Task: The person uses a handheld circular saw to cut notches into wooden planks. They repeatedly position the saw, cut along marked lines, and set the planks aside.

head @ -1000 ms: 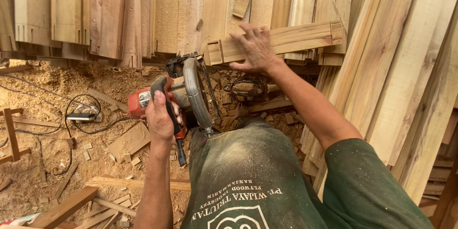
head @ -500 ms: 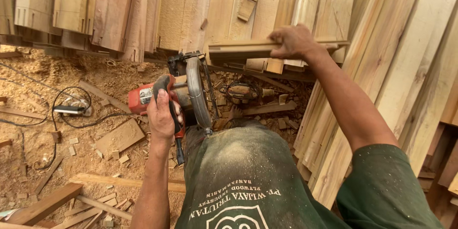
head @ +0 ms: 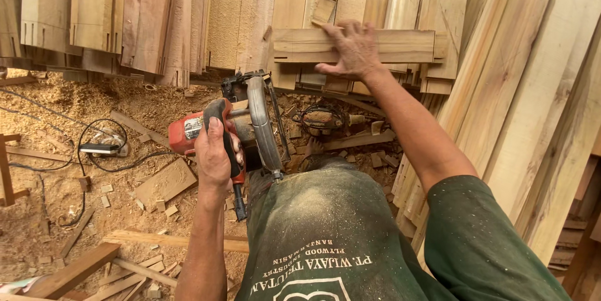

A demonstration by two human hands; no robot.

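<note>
1. The circular saw (head: 241, 122), red-bodied with a metal blade guard, sits at centre frame just above the person's lap; the left hand (head: 215, 154) is wrapped tight around its black handle, fingers closed.
2. The right hand (head: 354, 50) lies at upper centre, fingers spread flat and thumb hooked over a short wooden plank (head: 350, 46) held crosswise in front of the leaning boards.
3. Saw and plank are apart; the blade touches no wood, and no fresh cut shows in the plank, so as a judgement the sawing of this piece has not begun.
4. Outward: tall boards (head: 156, 19) lean across the top and right; offcuts (head: 164, 182) and sawdust cover the ground at left, where a black cable (head: 94, 163) loops.
</note>
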